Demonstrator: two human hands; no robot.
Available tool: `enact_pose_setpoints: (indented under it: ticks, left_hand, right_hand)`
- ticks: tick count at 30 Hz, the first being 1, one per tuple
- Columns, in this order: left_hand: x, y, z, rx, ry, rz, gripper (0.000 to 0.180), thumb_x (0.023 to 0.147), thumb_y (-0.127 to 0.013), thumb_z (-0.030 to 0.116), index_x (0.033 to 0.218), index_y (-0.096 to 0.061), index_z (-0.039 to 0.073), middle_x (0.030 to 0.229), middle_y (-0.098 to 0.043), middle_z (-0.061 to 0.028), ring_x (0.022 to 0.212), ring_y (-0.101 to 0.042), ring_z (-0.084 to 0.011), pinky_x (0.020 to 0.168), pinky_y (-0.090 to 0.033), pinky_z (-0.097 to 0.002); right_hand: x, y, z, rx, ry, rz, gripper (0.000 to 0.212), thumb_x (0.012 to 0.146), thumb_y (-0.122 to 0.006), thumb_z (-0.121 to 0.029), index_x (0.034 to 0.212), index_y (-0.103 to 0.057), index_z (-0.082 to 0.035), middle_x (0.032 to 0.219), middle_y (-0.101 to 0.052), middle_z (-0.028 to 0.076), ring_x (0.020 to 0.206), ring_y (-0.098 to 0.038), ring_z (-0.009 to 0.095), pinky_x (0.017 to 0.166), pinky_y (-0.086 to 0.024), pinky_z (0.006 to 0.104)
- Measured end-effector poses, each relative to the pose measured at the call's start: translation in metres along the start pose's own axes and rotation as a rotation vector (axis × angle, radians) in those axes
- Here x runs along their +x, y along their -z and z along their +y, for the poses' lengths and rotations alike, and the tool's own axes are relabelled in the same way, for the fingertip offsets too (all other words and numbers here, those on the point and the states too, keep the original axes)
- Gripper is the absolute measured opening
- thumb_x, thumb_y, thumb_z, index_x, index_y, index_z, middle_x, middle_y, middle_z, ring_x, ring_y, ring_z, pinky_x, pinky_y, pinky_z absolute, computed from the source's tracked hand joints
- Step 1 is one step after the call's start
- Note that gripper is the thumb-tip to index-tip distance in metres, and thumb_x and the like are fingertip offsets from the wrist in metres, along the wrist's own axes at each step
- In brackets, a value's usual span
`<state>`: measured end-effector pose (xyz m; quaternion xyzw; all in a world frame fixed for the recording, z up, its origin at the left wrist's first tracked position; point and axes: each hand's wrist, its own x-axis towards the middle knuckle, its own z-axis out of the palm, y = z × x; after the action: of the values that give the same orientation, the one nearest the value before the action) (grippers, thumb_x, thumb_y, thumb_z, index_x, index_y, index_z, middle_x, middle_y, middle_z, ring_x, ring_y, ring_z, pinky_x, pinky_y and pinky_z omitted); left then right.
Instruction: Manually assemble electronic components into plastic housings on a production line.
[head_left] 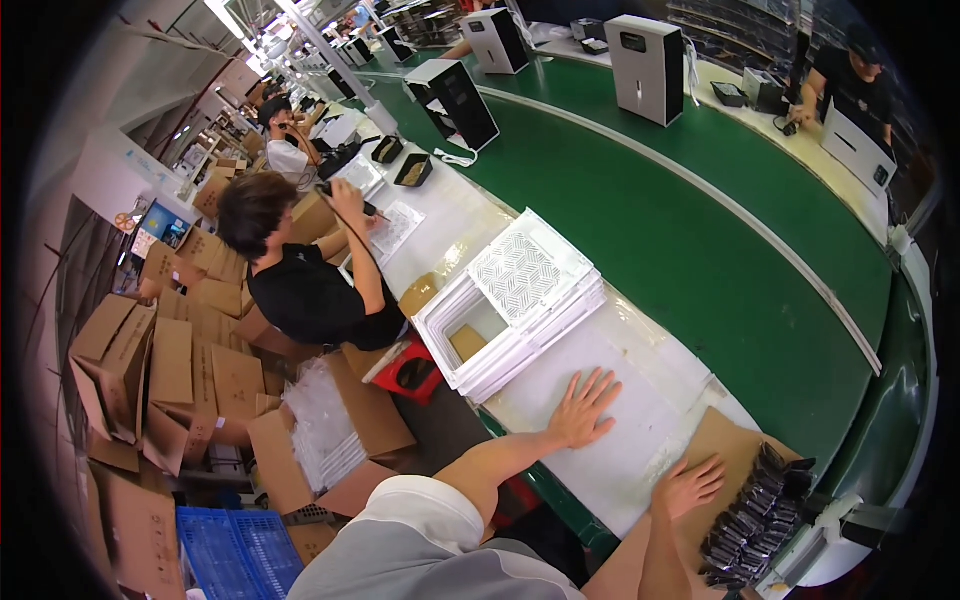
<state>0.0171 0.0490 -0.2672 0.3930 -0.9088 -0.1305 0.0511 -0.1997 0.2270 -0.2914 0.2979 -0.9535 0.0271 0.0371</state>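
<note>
My left hand (584, 411) lies flat on the white worktable (650, 375) with its fingers spread, holding nothing. Just beyond it is a stack of white plastic frames (470, 375), topped by a white panel with a geometric lattice pattern (520, 275). My right hand (690, 486) rests open on a sheet of brown cardboard (722, 445) at the table's right end. Beside its fingertips, several small black parts (755, 520) lie in rows on the cardboard; their exact kind I cannot make out.
A green conveyor (640, 190) curves past the table, carrying white-and-black box-shaped appliances (648, 75). At the left, a co-worker in black (310, 285) handles a corded tool over a white panel. Open cartons (330, 430) and a blue crate (235, 550) stand on the floor.
</note>
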Motion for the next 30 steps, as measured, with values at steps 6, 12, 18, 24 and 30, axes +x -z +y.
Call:
enact_pose_setpoints:
  ticks: [6, 12, 18, 24, 30]
  left_hand:
    - [-0.003, -0.002, -0.001, 0.008, 0.002, -0.011, 0.078, 0.099, -0.055, 0.05, 0.165, -0.03, 0.015, 0.173, -0.02, -0.0105, 0.161, -0.013, -0.0331, 0.128, -0.007, -0.0602]
    - [-0.002, -0.001, -0.002, 0.017, 0.01, -0.026, 0.078, 0.099, -0.054, 0.049, 0.165, -0.03, 0.015, 0.173, -0.02, -0.0104, 0.161, -0.012, -0.0331, 0.128, -0.007, -0.0602]
    - [-0.001, 0.004, -0.001, 0.014, 0.019, -0.054, 0.078, 0.1, -0.054, 0.048, 0.165, -0.028, 0.015, 0.173, -0.018, -0.0108, 0.161, -0.011, -0.0334, 0.128, -0.007, -0.0601]
    - [-0.001, 0.003, 0.004, 0.021, 0.008, -0.035, 0.078, 0.1, -0.054, 0.047, 0.165, -0.028, 0.014, 0.173, -0.019, -0.0116, 0.161, -0.011, -0.0336, 0.127, -0.007, -0.0602]
    - [-0.002, 0.007, 0.004, 0.012, 0.004, -0.023, 0.077, 0.1, -0.054, 0.046, 0.165, -0.029, 0.013, 0.173, -0.02, -0.0121, 0.161, -0.012, -0.0338, 0.127, -0.008, -0.0601]
  right_hand:
    - [-0.002, -0.004, 0.001, -0.004, 0.045, 0.049, 0.071, 0.106, -0.047, -0.043, 0.161, -0.032, -0.001, 0.165, -0.03, 0.024, 0.147, -0.033, 0.048, 0.123, -0.025, 0.0587]
    - [-0.001, 0.004, -0.004, 0.033, 0.019, 0.026, 0.071, 0.106, -0.047, -0.043, 0.161, -0.031, -0.001, 0.166, -0.03, 0.024, 0.147, -0.033, 0.048, 0.123, -0.024, 0.0587]
    - [-0.002, 0.002, -0.003, 0.042, 0.038, 0.059, 0.071, 0.105, -0.049, -0.041, 0.161, -0.03, -0.002, 0.166, -0.029, 0.024, 0.147, -0.033, 0.049, 0.123, -0.025, 0.0587]
    - [0.0, -0.002, 0.004, 0.02, 0.026, 0.034, 0.07, 0.106, -0.048, -0.042, 0.161, -0.03, -0.003, 0.167, -0.028, 0.023, 0.148, -0.032, 0.048, 0.122, -0.026, 0.0588]
    - [0.0, -0.002, 0.001, 0.011, 0.027, 0.054, 0.069, 0.107, -0.046, -0.042, 0.162, -0.03, -0.003, 0.167, -0.028, 0.022, 0.149, -0.031, 0.047, 0.123, -0.025, 0.0583]
